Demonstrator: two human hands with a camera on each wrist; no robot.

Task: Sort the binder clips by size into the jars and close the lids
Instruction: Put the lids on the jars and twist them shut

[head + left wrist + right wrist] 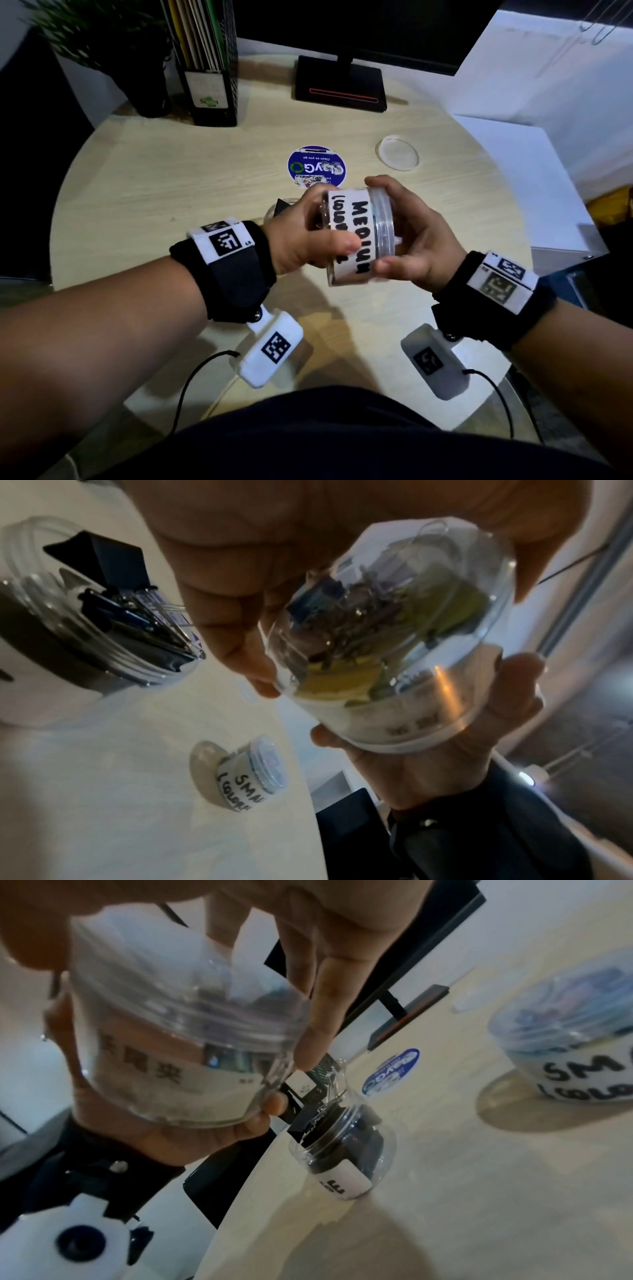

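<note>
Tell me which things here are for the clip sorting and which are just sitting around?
For the job:
medium jar, held by left hand, right hand on its lid
open jar of black clips
small jar
loose lid

Just sitting around:
round sticker
monitor stand
file holder
plant

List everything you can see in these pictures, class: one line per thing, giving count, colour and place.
medium jar: one, clear, white label, held sideways between both hands
large jar: one, clear, black clips, open, on table
small jar: one, clear, lidded, on table
loose lid: one, clear, far right of table
sticker: one, blue, table centre
table: one, pale wood
monitor stand: one, black, back
file holder: one, black, back left
plant: one, green, back left
left hand: grips jar body
right hand: grips lid end
</note>
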